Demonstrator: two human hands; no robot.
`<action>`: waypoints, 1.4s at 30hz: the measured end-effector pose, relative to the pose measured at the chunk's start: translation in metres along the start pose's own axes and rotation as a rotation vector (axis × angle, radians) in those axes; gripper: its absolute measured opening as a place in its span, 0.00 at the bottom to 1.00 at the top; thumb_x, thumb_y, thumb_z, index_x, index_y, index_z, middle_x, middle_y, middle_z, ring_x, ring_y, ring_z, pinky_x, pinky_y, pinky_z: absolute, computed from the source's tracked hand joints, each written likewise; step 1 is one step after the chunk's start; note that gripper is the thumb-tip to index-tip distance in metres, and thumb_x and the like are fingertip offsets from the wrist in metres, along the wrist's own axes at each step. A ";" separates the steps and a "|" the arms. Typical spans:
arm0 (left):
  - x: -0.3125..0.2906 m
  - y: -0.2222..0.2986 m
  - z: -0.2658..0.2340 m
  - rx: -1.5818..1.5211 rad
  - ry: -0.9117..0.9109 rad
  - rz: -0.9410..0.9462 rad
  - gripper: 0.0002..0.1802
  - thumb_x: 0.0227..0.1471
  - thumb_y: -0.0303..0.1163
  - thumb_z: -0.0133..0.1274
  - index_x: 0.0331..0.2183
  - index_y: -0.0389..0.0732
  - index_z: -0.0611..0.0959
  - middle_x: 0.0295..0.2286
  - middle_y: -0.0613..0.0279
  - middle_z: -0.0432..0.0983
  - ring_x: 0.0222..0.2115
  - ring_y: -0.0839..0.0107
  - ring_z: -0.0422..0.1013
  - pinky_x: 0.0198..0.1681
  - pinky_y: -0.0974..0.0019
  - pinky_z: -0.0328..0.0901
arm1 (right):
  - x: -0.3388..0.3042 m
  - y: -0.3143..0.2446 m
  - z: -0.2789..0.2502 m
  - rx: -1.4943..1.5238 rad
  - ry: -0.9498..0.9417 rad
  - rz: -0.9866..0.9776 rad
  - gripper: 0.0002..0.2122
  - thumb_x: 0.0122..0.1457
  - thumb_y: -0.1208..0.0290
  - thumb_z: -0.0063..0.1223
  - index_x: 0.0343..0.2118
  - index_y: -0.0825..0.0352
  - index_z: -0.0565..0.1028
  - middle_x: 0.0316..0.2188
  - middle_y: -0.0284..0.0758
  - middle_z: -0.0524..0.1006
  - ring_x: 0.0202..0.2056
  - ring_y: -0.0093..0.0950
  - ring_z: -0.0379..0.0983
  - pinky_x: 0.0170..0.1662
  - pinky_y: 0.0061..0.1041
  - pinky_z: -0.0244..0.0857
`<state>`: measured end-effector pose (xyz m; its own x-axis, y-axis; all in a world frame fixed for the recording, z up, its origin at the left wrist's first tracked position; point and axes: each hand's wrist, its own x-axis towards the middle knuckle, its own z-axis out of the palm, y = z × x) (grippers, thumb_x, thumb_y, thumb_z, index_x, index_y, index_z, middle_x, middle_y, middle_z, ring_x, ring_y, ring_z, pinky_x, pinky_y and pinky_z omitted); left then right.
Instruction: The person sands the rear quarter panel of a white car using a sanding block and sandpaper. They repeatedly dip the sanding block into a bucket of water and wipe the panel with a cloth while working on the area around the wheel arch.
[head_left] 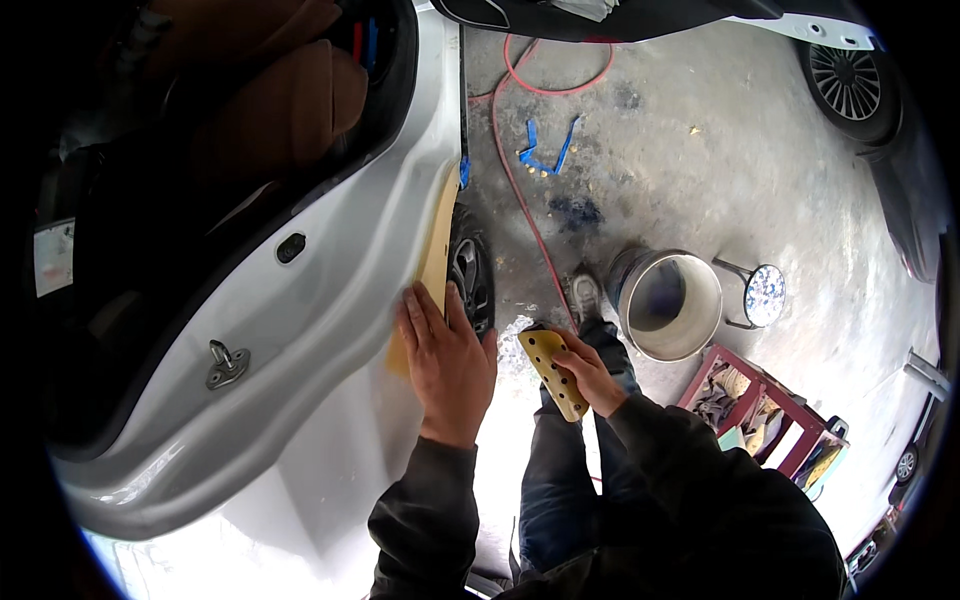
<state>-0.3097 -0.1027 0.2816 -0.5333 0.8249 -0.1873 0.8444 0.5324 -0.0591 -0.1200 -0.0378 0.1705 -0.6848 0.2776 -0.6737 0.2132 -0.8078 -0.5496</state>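
My left hand (450, 375) lies flat on the edge of a white car's body (350, 270), fingers stretched out and nothing gripped. Under and beyond its fingertips runs a yellowish strip (437, 245) along the panel edge; a bit of the same tone shows left of the palm. My right hand (597, 382) is closed around a sanding block (552, 372) faced with yellow, dark-holed sandpaper. The block is held tilted above my legs, apart from the car. Its far side and some of my right fingers are hidden.
A car wheel (468, 265) sits just beyond the panel. A red hose (520, 190) crosses the concrete floor, near blue tape scraps (545, 165). To the right stand a large bucket (712, 320), a small round stool (765, 295) and a dark red cart (770, 385) with cloths.
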 end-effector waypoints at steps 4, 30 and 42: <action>0.031 -0.001 0.020 0.051 -0.033 0.009 0.38 0.54 0.46 0.55 0.57 0.29 0.67 0.56 0.30 0.60 0.59 0.42 0.56 0.66 0.48 0.47 | 0.018 -0.005 0.003 0.067 -0.004 -0.002 0.24 0.67 0.64 0.49 0.64 0.65 0.63 0.50 0.31 0.73 0.47 0.18 0.69 0.50 0.20 0.63; 0.101 0.001 0.025 -0.091 -0.418 -0.083 0.32 0.62 0.40 0.46 0.60 0.28 0.63 0.60 0.32 0.55 0.62 0.37 0.52 0.64 0.46 0.51 | 0.339 -0.050 0.052 -0.259 0.348 -0.525 0.23 0.62 0.63 0.54 0.56 0.71 0.71 0.49 0.52 0.75 0.60 0.43 0.65 0.56 0.34 0.64; 0.070 0.011 -0.014 -0.111 -0.483 -0.213 0.34 0.63 0.43 0.44 0.62 0.32 0.61 0.62 0.36 0.53 0.64 0.41 0.50 0.66 0.44 0.47 | 0.308 -0.075 0.059 -0.488 0.263 -0.580 0.17 0.57 0.67 0.56 0.51 0.58 0.77 0.54 0.47 0.73 0.45 0.45 0.77 0.50 0.38 0.71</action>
<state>-0.3385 -0.0360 0.2818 -0.5856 0.5292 -0.6141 0.6957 0.7168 -0.0457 -0.3880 0.0775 0.0331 -0.6065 0.7459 -0.2754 0.1960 -0.1954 -0.9609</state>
